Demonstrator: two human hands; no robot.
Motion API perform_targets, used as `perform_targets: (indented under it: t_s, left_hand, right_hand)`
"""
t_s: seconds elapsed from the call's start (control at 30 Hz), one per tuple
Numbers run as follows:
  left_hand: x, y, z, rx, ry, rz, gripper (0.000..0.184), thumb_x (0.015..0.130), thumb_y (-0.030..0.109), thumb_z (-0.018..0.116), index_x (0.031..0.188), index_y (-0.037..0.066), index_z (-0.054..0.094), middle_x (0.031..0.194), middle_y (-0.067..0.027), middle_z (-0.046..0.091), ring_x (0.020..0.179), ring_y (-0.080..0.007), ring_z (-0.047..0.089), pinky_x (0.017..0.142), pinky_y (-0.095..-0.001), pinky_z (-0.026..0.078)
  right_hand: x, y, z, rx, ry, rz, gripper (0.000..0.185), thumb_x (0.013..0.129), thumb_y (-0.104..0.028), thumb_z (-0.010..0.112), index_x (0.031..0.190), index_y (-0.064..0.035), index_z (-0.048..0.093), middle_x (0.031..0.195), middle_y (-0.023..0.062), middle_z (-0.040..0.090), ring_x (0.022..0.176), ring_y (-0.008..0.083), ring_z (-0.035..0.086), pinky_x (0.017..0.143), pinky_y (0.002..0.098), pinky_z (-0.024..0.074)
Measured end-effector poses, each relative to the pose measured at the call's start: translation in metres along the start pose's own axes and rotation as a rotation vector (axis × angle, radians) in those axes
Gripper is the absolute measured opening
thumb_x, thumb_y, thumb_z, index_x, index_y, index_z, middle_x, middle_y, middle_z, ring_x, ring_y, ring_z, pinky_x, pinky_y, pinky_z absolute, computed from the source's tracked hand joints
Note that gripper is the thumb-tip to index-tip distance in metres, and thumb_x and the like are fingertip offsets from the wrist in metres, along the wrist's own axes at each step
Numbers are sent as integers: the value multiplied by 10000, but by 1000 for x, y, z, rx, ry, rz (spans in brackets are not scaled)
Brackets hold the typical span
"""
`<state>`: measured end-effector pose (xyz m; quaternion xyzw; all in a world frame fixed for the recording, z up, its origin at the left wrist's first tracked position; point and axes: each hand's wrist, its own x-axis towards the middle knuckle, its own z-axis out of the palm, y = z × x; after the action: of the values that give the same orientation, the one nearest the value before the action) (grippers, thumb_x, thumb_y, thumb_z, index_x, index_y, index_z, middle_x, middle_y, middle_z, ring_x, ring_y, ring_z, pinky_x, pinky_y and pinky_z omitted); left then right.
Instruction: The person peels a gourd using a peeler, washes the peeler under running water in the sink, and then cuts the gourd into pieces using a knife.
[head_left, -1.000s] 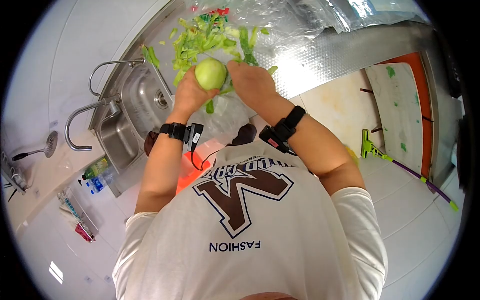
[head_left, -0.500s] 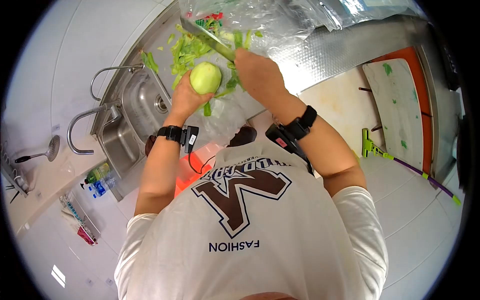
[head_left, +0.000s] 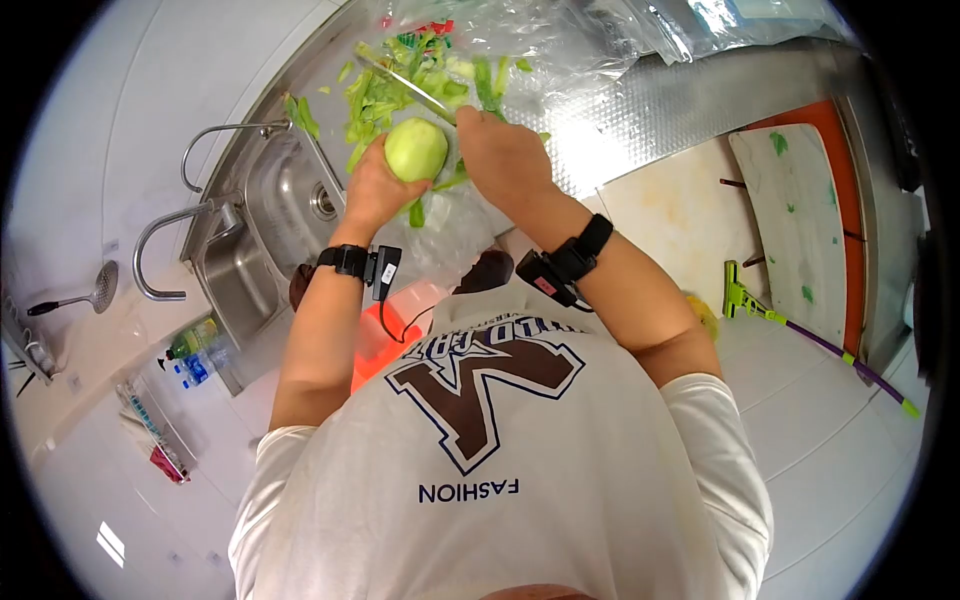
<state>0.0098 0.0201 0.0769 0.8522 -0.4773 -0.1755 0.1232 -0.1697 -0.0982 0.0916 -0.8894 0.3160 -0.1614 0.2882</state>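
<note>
My left hand is wrapped round a pale green, round peeled vegetable, with its smooth side facing up. The exact kind of vegetable is unclear. In my right hand is a kitchen knife, gripped at the handle. The handle is hidden by the fingers. Its blade points up and to the left, just beyond the vegetable and apart from it. Green peelings lie scattered on the steel counter under and behind the blade.
A double steel sink with two curved taps is left of the counter. Clear plastic bags cover the counter's back. A red tub stands below. To the right are a small white table and a green-headed mop.
My right hand and the knife have shifted slightly left and down, bringing the blade closer to the vegetable. My left hand and the vegetable have barely moved.
</note>
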Motion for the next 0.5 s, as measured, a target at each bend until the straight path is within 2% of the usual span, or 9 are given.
perform_targets:
  t_s: [0.07, 0.17, 0.23, 0.27, 0.33, 0.5]
  left_hand:
    - [-1, 4, -2, -12, -2, -4, 946, 588, 311, 887, 1345, -39, 441, 1225, -239, 596, 1148, -362, 578, 974, -400, 471]
    - [0, 7, -5, 11, -49, -48, 997, 587, 297, 891, 1381, -44, 395, 1248, -245, 586, 1170, -347, 574, 995, -379, 457]
    - [-1, 6, -4, 25, -46, -34, 991, 588, 300, 892, 1377, -41, 398, 1244, -247, 587, 1167, -349, 575, 997, -378, 454]
    - [0, 6, -4, 27, -47, -29, 991, 588, 300, 892, 1377, -41, 398, 1244, -247, 587, 1167, -349, 575, 997, -378, 454]
    - [0, 5, -4, 18, -53, -50, 989, 589, 303, 893, 1373, -40, 399, 1237, -250, 589, 1164, -351, 575, 995, -377, 454]
    - [0, 4, -1, 18, -25, -29, 968, 586, 309, 893, 1355, -40, 421, 1227, -246, 591, 1154, -360, 574, 982, -394, 463]
  right_hand:
    - [0, -3, -2, 32, 37, 49, 68, 853, -50, 504, 919, -40, 516, 819, 176, 653, 772, 379, 666, 666, 470, 531]
    - [3, 4, 10, 8, 97, -15, 111, 855, -89, 532, 961, -58, 531, 848, 149, 660, 733, 357, 682, 641, 442, 544]
    - [3, 12, 18, -68, -90, -106, 113, 864, -97, 520, 968, -55, 532, 853, 152, 661, 737, 355, 683, 640, 443, 546]
    - [1, 15, 21, -69, -86, -103, 113, 864, -97, 520, 968, -55, 532, 853, 152, 661, 737, 355, 683, 640, 443, 546]
    - [-1, 15, 21, -64, -26, 35, 48, 851, -58, 523, 894, -42, 509, 776, 150, 644, 693, 342, 669, 583, 433, 533]
    - [-4, 2, 13, 12, 59, -1, 58, 865, -74, 500, 911, -43, 512, 776, 166, 637, 731, 369, 667, 631, 459, 531]
